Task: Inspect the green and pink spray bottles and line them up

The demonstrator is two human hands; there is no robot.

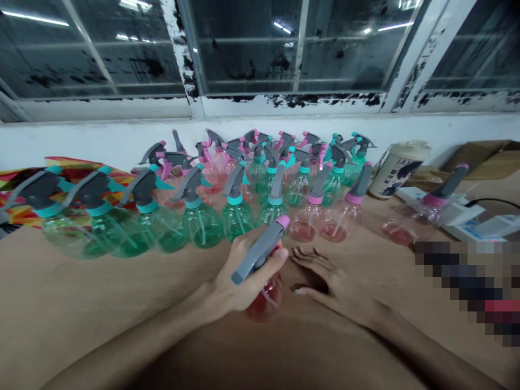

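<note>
Fingers wrapped tight, that's the left hand (227, 277), gripping a pink spray bottle (262, 306) just under its grey trigger head (260, 252)! The thumb lies along the near side, the other fingers are partly hidden behind the head, and the bottle is right in front of the person, at the near side of the wooden table (122, 298). Red-tinted liquid sits low in it, with a pale tube running down inside.

Over to the right hand (339, 281), just beside the bottle: fingers loosely parted and slightly bent, thumb pointing toward the bottle, palm down. Whether the palm touches the tabletop, I can't tell from here.

Now look beyond the hands, what a line-up! Six green bottles (203, 227) with teal collars run along the front from the left, then two pink-collared bottles (304, 222) close together, and one more pink-collared bottle (400, 230) well apart on the right. Behind them, a crowded cluster of pink and green sprayers (264, 157), packed near the white wall (81, 138).

Out on the flanks: a bright patterned cloth or bag (20, 187) at the left; at the right, a printed white tumbler (400, 168), a brown cardboard box (483, 157) and a white device (465, 219) beside a black cable (493, 200).
</note>
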